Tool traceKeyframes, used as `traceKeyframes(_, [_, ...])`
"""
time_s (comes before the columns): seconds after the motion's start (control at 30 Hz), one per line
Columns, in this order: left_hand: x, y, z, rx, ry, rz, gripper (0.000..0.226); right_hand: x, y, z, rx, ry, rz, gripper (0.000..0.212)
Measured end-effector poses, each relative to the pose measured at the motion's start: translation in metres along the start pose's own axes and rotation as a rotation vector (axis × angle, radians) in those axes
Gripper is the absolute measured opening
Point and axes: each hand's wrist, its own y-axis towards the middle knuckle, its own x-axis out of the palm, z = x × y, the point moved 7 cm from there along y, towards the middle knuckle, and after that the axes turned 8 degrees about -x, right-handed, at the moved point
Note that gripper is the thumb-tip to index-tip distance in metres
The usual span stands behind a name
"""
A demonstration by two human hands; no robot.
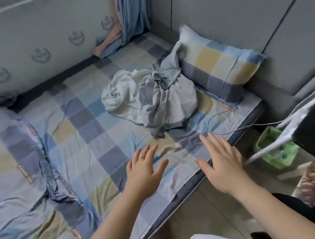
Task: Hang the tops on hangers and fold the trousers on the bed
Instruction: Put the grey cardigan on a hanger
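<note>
My left hand (143,170) and right hand (221,162) hover flat over the near edge of the bed (81,119), fingers spread, holding nothing. A thin ring (141,158) sits on one left finger. Crumpled grey clothes (165,99) lie heaped beside a rumpled white top (117,94), against the checked pillow (216,63). The checked sheet is creased.

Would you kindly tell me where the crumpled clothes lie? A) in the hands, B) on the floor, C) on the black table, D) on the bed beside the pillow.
D: the crumpled clothes rest on the bed against the pillow; both hands are empty.
</note>
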Motion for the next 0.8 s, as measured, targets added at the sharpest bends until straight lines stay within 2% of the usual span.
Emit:
traceKeyframes(0.33, [0.010,0.146,-0.015,-0.123,-0.040,-0.029,0.068,0.030,0.174,0.037,-0.001,-0.004,-0.169,0.066])
traceKeyframes(0.57, [0.101,0.300,-0.036,-0.252,-0.016,-0.112,0.069,0.103,0.328,0.119,-0.022,-0.098,-0.344,0.066])
traceKeyframes(0.67, [0.145,0.366,-0.056,-0.307,-0.056,-0.096,0.071,0.151,0.393,0.152,-0.060,-0.151,-0.376,0.067])
traceKeyframes(0.8, [0.199,0.451,-0.096,-0.402,-0.129,-0.028,0.085,0.230,0.470,0.199,-0.138,-0.270,-0.454,0.074])
